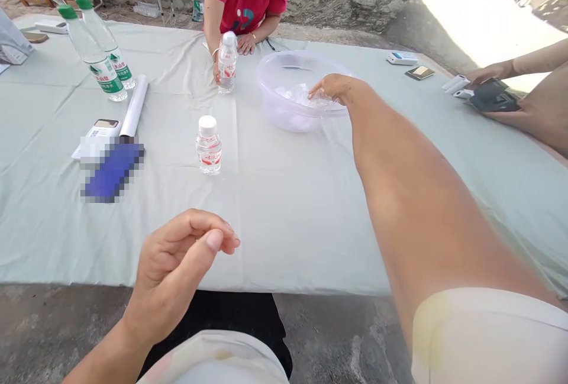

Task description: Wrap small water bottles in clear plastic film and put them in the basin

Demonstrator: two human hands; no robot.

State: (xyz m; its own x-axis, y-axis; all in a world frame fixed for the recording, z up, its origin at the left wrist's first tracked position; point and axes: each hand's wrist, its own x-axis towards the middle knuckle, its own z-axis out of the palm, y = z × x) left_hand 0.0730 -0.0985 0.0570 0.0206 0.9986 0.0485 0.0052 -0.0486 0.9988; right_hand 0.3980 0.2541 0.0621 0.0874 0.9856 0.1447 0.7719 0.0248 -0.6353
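My left hand point(180, 271) hovers over the near edge of the table, fingers loosely curved and thumb apart from them, holding nothing. My right hand point(335, 88) reaches into a translucent lilac basin point(288, 115), its visible fingers stretched out over a pile of clear plastic pieces point(295, 94). Whether those fingertips touch a piece is hard to make out. Between my hands and the basin, a small clear bottle point(209, 150) with a white cap and red-and-white label stands upright. Across the table, a person in a red shirt holds a similar, taller-looking bottle point(228, 67).
Two green-capped water bottles point(104, 70) stand at left, beside a white roll point(134, 106), a white device point(104, 129) and a blurred blue object point(113, 174). At right, another person's hands hold a dark pouch point(494, 97) and white rolls, near a small white box point(402, 58).
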